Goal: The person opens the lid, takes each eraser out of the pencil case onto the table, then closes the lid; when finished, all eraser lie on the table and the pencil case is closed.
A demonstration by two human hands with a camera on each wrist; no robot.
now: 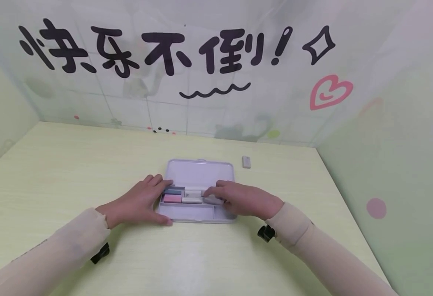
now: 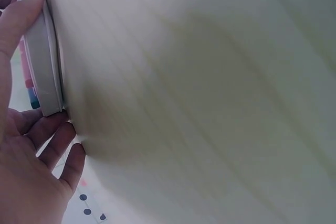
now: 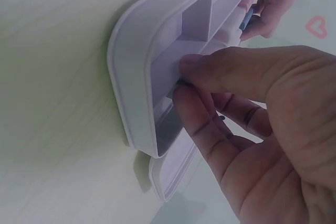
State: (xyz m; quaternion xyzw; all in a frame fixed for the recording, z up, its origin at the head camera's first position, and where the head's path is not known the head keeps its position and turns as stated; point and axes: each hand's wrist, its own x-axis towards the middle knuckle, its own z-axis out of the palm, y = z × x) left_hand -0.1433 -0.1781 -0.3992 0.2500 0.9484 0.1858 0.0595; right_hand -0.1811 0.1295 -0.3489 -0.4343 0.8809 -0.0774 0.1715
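A pale lilac pencil case point(image 1: 188, 212) lies with its lid folded back. My left hand point(image 1: 135, 201) holds its left end, thumb at the front wall and fingers round the end and back. Inside, on the left, sit a blue eraser point(image 1: 172, 192) and a pink eraser point(image 1: 172, 199), with white erasers point(image 1: 193, 193) beside them. My right hand point(image 1: 249, 200) reaches into the right part, over a greyish-white eraser point(image 1: 212, 200) that it partly hides. In the right wrist view, its thumb and index finger point(image 3: 194, 108) pinch together with a small dark bit showing between them.
A loose whitish eraser point(image 1: 246, 162) lies on the pale wood-grain table point(image 1: 90, 164), behind and right of the case. Printed walls point(image 1: 201, 111) enclose the table at the back and sides. The lid point(image 1: 201, 172) rises behind the compartments.
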